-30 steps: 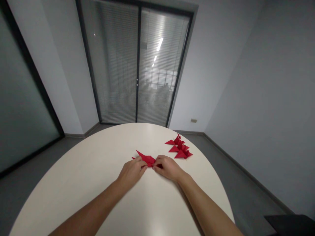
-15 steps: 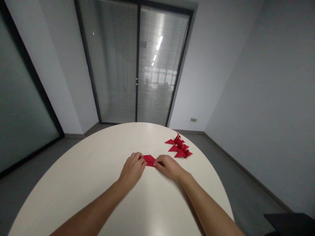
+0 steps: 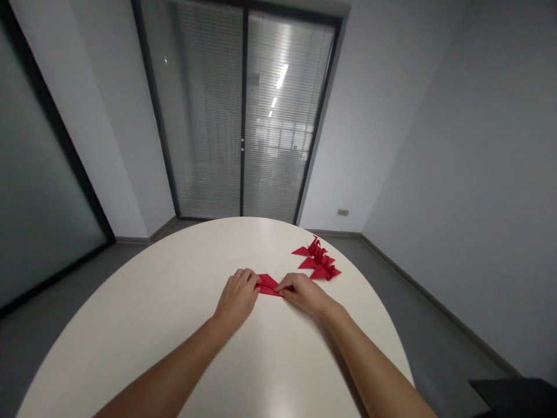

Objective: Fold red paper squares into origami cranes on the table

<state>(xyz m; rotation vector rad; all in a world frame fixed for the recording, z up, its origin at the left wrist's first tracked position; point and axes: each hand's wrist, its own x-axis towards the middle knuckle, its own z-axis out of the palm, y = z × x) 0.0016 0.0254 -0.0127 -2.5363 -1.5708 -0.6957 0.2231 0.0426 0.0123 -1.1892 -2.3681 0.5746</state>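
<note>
Head view, from the left: one frosted panel (image 3: 39, 162), cut off by the frame edge, then the left hand (image 3: 238, 295) on the pale round table (image 3: 130, 325). Its fingers are bent and close together over the left end of the folded red paper (image 3: 267, 285); whether they pinch or only press, I cannot tell, as the thumb is mostly hidden.

That single paper lies on the table between the two hands. Its long axis runs side to side, the right end slanting a little toward the person, with a blunt peak pointing away on the far edge. Both ends are covered by fingers, so their shape cannot be made out.

The right hand (image 3: 302, 290) has thumb and forefinger clamped on the right end; its other fingers are curled and partly hidden.

Farther right, near the table's far edge, red folded figures (image 3: 319, 261) overlap in a row; three tips point left, suggesting three pieces, though their bodies blend together. At the lower right corner, one black object (image 3: 517, 397) is cut off and unidentifiable.
</note>
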